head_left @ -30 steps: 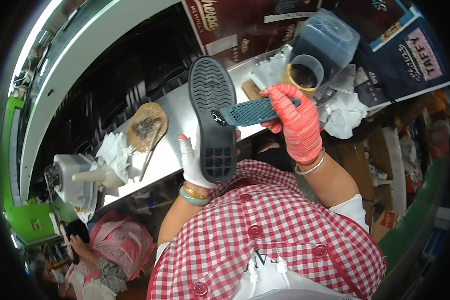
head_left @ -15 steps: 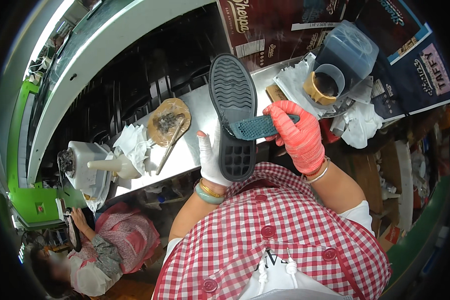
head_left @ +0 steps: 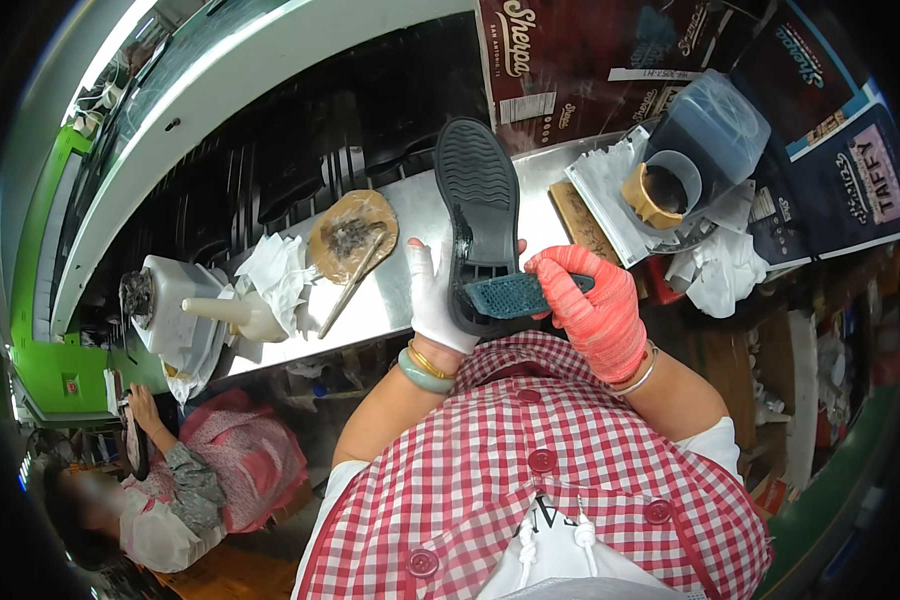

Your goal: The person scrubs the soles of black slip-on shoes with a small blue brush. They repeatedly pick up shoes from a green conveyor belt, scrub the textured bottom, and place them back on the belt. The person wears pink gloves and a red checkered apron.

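Observation:
A black rubber shoe sole stands heel-down in front of me, with wavy ridges on its forefoot and square hollows at the heel. My left hand, in a white glove with a bare thumb tip, is wrapped round it from behind; fingertips show at its right edge. A dark teal brush with a dotted back is pinched by its narrow end in my right hand, gloved in red. The brush head lies across the heel and hides much of it. A wet-looking sheen shows along the sole's left edge.
Left on the metal bench lie a brown round lid with a stick across it, white tissues and a pale nozzle bottle. At right are a clear container with a cup and boxes. A co-worker sits at lower left.
The brush has moved down from the middle of the sole to its heel. The sole has tipped, so its forefoot looks more foreshortened. Both hands keep their holds.

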`<state>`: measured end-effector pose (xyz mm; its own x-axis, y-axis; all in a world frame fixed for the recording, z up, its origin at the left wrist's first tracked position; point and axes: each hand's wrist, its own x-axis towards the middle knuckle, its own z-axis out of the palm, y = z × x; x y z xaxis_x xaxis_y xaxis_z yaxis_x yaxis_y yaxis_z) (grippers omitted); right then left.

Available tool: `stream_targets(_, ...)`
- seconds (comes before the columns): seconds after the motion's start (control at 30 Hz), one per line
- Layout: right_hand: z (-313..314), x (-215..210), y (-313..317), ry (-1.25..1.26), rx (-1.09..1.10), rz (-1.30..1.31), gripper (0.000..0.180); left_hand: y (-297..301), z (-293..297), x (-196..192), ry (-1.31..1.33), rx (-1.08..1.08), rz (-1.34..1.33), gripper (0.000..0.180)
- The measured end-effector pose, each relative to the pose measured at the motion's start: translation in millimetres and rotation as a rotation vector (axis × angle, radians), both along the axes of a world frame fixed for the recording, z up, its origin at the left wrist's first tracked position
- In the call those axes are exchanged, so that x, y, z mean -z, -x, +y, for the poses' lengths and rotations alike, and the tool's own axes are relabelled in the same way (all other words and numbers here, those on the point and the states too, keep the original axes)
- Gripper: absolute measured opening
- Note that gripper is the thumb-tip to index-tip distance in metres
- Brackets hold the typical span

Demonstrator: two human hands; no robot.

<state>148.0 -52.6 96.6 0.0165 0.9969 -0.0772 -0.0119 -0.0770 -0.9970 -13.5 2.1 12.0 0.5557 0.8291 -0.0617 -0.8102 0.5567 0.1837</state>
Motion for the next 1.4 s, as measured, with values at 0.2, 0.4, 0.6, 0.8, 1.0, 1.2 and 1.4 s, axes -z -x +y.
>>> stream_targets(0.2, -3, 1, -2, -0.07, -0.072, -0.059, 0.018, 0, -1, -6, -0.001, 0.047, 0.075, 0.085)
stream_targets(0.4, -1, -2, -7, -0.07, -0.209, -0.112, 0.018, 7, -4, -1, 0.004, 0.135, 0.105, 0.085)
stream_targets(0.6, 9, -27, -8, -0.067, -0.438, -0.328, 0.018, 12, -5, -3, -0.01, 0.254, 0.154, 0.089)
stream_targets(0.8, 28, -27, -1, -0.204, -0.598, -0.385, 0.021, 16, -1, -8, -0.01, 0.389, 0.25, 0.094)
stream_targets(1.0, 43, -45, 16, 0.206, -0.632, -0.311, 0.025, 26, 5, -12, -0.075, 0.499, 0.326, 0.092)
stream_targets(1.2, 59, -43, 28, 0.239, -0.729, -0.37, 0.026, 37, 20, 6, -0.159, 0.649, 0.225, 0.083)
stream_targets(1.4, 66, -36, 36, 0.257, -0.745, -0.328, 0.024, 44, 26, 8, -0.09, 0.822, 0.2, 0.09)
